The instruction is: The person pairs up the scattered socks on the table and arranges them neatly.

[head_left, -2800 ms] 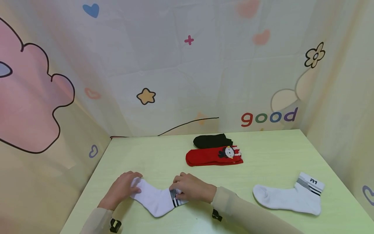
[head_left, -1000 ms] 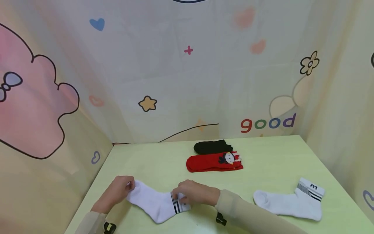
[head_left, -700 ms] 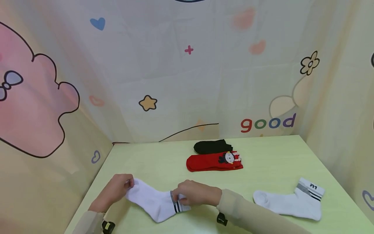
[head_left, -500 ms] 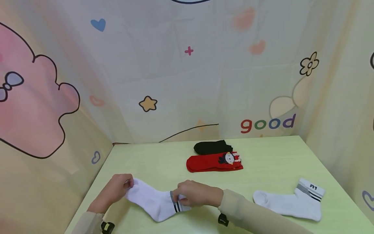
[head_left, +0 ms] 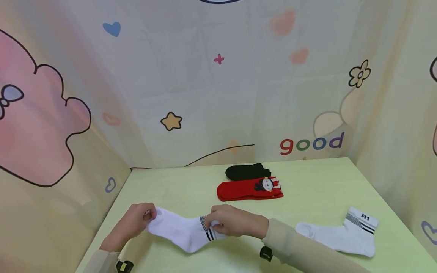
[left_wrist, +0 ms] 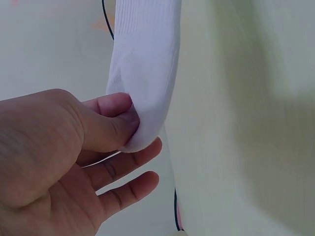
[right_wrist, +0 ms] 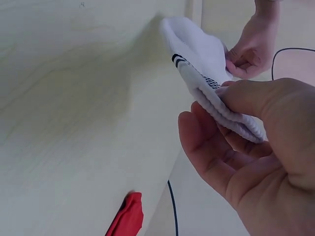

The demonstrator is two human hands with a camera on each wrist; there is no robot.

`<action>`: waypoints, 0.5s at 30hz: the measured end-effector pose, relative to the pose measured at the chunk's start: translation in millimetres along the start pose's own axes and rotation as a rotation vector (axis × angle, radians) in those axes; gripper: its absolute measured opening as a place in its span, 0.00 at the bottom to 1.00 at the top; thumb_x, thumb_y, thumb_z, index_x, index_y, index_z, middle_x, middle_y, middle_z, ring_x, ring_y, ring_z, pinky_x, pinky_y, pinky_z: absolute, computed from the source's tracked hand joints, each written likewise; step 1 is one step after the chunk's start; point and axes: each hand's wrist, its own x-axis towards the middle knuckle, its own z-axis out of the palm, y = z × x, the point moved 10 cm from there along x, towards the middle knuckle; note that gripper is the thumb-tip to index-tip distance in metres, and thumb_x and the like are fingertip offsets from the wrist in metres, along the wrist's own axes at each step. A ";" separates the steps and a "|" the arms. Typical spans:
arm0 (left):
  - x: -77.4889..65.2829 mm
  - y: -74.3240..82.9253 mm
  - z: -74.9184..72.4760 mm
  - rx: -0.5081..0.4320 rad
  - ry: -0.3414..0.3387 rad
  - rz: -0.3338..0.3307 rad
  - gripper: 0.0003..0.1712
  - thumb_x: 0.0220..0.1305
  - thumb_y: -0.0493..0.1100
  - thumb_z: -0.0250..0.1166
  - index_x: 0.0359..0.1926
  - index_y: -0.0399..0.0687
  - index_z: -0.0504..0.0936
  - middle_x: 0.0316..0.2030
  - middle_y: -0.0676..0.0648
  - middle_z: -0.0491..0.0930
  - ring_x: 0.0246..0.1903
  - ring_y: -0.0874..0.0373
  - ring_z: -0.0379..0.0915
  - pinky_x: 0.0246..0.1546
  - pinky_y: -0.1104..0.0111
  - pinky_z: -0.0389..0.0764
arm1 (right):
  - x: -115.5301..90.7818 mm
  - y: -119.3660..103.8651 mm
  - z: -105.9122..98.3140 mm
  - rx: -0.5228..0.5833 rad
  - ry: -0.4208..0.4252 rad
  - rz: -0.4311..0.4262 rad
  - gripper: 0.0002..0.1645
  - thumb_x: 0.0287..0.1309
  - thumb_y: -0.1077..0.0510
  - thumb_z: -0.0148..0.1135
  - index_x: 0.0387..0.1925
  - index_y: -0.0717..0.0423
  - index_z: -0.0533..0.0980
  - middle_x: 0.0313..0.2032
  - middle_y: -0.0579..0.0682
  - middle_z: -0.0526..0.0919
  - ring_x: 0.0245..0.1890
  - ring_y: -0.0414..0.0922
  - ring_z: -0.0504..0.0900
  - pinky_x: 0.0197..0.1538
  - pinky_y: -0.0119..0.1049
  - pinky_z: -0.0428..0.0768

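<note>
A white sock point(head_left: 177, 228) with black stripes near its cuff stretches between my two hands at the front left of the table. My left hand point(head_left: 134, 221) pinches its toe end between thumb and fingers; the left wrist view shows the toe point(left_wrist: 147, 108) under the thumb. At the cuff, my right hand point(head_left: 235, 220) grips the ribbed edge, and the right wrist view shows the cuff opening point(right_wrist: 231, 118) between thumb and fingers. Shadow falls on the table below the sock. A matching white sock point(head_left: 341, 235) lies flat to the right, its toe partly behind my right sleeve.
Toward the back of the pale green table point(head_left: 177, 185) lie a red sock point(head_left: 239, 190) with a cartoon figure and a black sock point(head_left: 244, 172) just behind it. A printed curtain point(head_left: 205, 94) stands behind the table and along both sides.
Earlier the left hand lay over the toe on the table; it has since pinched the toe end. The right hand has just raised the cuff and moved slightly right, lifting the sock.
</note>
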 end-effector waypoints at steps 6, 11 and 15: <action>3.4 7.5 1.2 -0.020 -0.003 0.017 0.22 0.54 0.21 0.68 0.22 0.54 0.76 0.25 0.57 0.78 0.27 0.61 0.71 0.31 0.67 0.75 | -9.5 6.4 -12.7 0.018 0.040 0.020 0.10 0.64 0.64 0.69 0.44 0.48 0.86 0.35 0.44 0.81 0.35 0.32 0.73 0.37 0.23 0.74; 6.0 16.2 2.7 -0.054 -0.012 0.032 0.23 0.54 0.20 0.68 0.23 0.54 0.76 0.26 0.57 0.78 0.27 0.62 0.70 0.30 0.69 0.74 | -18.5 14.9 -19.3 0.058 0.063 0.042 0.10 0.64 0.63 0.70 0.45 0.48 0.86 0.36 0.43 0.81 0.37 0.34 0.75 0.38 0.23 0.76; 7.6 26.1 4.1 -0.083 -0.015 0.060 0.22 0.55 0.21 0.68 0.24 0.55 0.76 0.24 0.58 0.76 0.25 0.65 0.66 0.28 0.71 0.71 | -25.7 23.5 -24.3 0.085 0.074 0.067 0.11 0.64 0.64 0.69 0.45 0.47 0.85 0.36 0.43 0.81 0.38 0.35 0.76 0.39 0.24 0.78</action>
